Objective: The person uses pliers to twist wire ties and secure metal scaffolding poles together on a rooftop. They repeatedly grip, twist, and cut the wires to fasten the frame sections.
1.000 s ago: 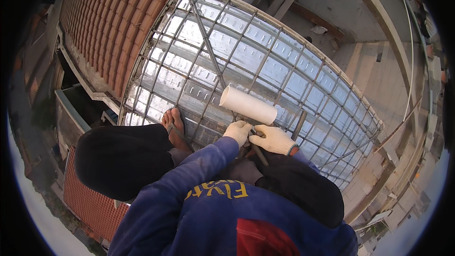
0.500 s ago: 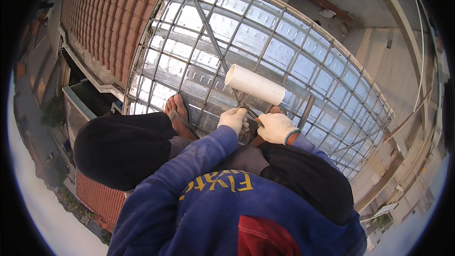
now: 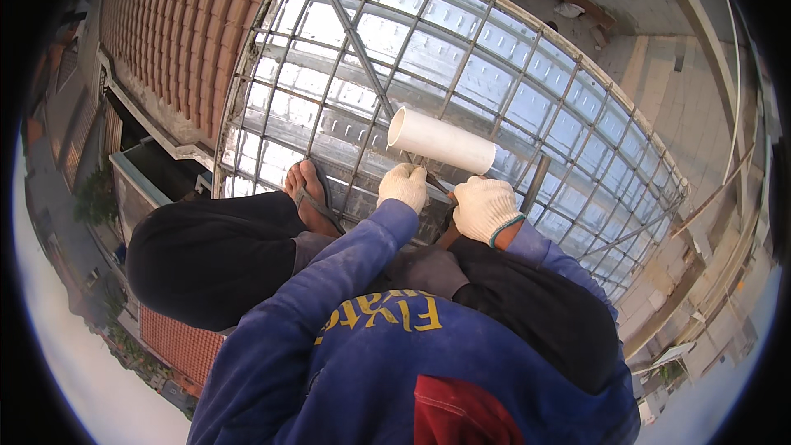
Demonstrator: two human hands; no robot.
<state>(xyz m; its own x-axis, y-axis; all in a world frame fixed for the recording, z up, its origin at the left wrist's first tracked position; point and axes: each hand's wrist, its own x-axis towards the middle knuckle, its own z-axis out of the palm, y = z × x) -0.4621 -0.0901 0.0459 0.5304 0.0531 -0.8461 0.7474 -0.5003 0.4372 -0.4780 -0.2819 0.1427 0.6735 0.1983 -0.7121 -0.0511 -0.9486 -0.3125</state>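
Note:
Below the white plastic pipe (image 3: 442, 141), which stands slanted in the steel bar grid (image 3: 360, 156), both my hands work close together in pale knitted gloves. My right hand (image 3: 488, 208) is closed around a dark hand tool, apparently pincers (image 3: 438, 185), pointing toward the left hand. My left hand (image 3: 404, 187) has its fingers curled in at a bar crossing beside the tool's tip; whatever it pinches is hidden. Under the grid lies shiny ribbed metal decking (image 3: 437, 58). My left foot (image 3: 310, 198), in a flip-flop, rests on the bars.
A thicker diagonal bar (image 3: 350, 31) runs over the grid toward the pipe. Another short bar (image 3: 535, 183) sticks up right of my right hand. Orange roof tiles (image 3: 185, 33) border the left side. Along the right, the deck edge (image 3: 601, 82) drops to a lower concrete floor (image 3: 659, 115).
Both hands have shifted slightly upward toward the pipe, and the right wrist has turned a little. The tool's tip now angles up toward the left fingers. The pipe stays in place.

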